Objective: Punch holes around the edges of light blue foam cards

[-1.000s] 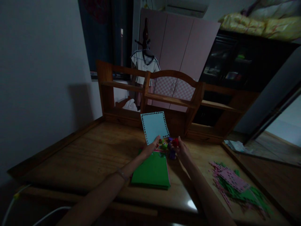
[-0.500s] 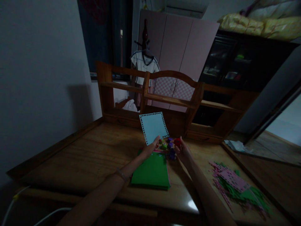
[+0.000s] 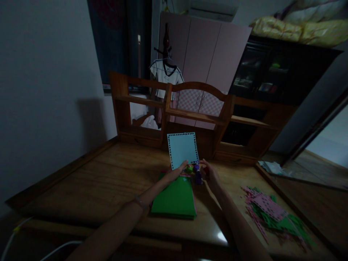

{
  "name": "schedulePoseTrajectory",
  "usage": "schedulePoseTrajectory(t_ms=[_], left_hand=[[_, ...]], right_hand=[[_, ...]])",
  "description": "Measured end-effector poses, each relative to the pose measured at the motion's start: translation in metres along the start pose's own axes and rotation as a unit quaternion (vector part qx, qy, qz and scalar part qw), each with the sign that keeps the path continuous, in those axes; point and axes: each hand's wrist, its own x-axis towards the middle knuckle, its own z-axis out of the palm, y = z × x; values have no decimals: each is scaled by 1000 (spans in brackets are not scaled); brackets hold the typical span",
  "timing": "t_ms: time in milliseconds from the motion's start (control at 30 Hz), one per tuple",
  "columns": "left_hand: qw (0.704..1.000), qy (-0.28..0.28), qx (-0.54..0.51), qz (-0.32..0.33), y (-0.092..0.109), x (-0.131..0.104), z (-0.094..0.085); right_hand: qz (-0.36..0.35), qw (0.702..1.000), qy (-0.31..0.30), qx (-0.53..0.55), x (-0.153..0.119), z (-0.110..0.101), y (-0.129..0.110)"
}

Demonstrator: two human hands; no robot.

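Observation:
My left hand (image 3: 181, 169) is closed on the lower edge of a light blue paper sheet (image 3: 183, 149), which stands tilted up and has a row of small dark cut-outs along its edges. In my right hand (image 3: 213, 177) is a small red paper punch (image 3: 207, 170), partly hidden by the fingers. The right index finger reaches to the sheet's lower right corner; whether it pinches the paper is too dim to tell. Small purple objects (image 3: 198, 177) and a green one (image 3: 189, 168) stand between my hands. Under my left forearm lies a stack of green paper (image 3: 174, 199) with pink edges showing.
On the right of the wooden desk (image 3: 108, 181) is a heap of pink and green paper strips (image 3: 274, 214). A wooden shelf rack (image 3: 195, 114) rises along the back edge. A white cable (image 3: 61, 246) hangs at the front left.
The blue sheet has shifted right and turned more upright. My right hand's index finger has moved to the sheet's corner, and the red punch now sits deeper in the hand.

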Motion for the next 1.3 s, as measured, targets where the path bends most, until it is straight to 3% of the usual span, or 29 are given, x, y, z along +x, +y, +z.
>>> schedulePoseTrajectory(t_ms=[333, 433, 567, 767, 1067, 1300], left_hand=[[999, -20, 25, 5, -4, -6, 4], [996, 11, 71, 46, 2, -8, 1], [991, 10, 112, 77, 9, -7, -5], [994, 25, 87, 68, 9, -3, -9], [993, -20, -109, -29, 5, 6, -15], [999, -22, -6, -22, 6, 3, -12]], right_hand=[[-29, 994, 42, -102, -9, 13, -3], [-80, 985, 68, -134, -6, 7, -2], [-178, 953, 115, -215, -2, -5, -2], [-201, 939, 123, -249, -3, -9, -3], [-221, 934, 126, -252, -4, -5, -2], [-217, 937, 131, -240, -4, -5, -4]])
